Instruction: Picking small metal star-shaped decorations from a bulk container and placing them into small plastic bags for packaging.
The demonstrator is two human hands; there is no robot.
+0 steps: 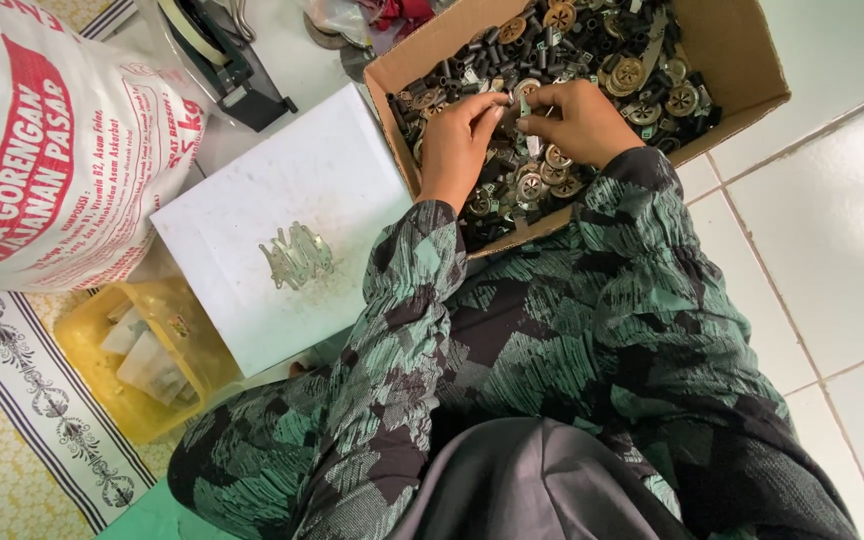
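Nearest the camera: grey cloth over the lap and green-and-black patterned sleeves (552, 330). Both hands work inside the cardboard box (742, 60) of small metal and black plastic parts (642, 70). The left hand (457, 140) and right hand (577, 120) meet fingertip to fingertip, pinched together on a small metal piece (524, 95).

Progress, as judged: a small heap of bent metal clips (297, 255) lies on the white board (252, 200), left of the grip; the box remains nearly full, so most sorting is left.

Surface: white floor tiles (832, 200). A printed sack (52, 140) and yellow tub (142, 370) stand farther left.
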